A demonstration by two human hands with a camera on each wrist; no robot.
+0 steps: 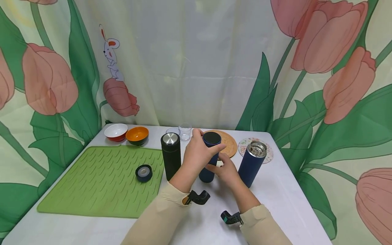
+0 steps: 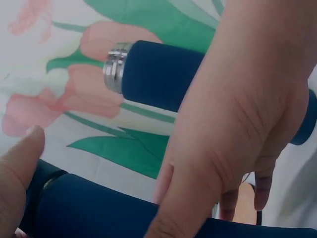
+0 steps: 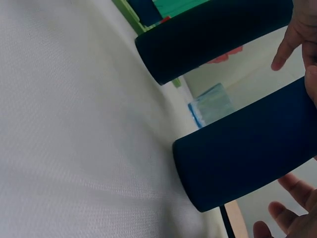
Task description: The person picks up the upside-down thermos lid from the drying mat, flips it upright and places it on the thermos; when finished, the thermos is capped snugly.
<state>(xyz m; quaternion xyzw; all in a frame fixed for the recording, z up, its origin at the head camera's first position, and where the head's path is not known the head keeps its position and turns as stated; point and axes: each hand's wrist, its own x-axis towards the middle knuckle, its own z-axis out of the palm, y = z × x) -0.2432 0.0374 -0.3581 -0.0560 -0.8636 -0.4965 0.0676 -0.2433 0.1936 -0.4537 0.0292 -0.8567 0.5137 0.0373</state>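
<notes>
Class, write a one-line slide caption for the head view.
Both hands, left and right, hold a capped blue flask upright on the table.

A bench (image 1: pixel 284 190) covered in white cloth is set in a corner. It is enclosed at the back and on both sides by hung fabric (image 1: pixel 190 61), pale cream and printed with large pink tulips and green leaves. A small cartoon rabbit (image 1: pixel 111 54) is printed at the left. Soft, even light is cast.
</notes>
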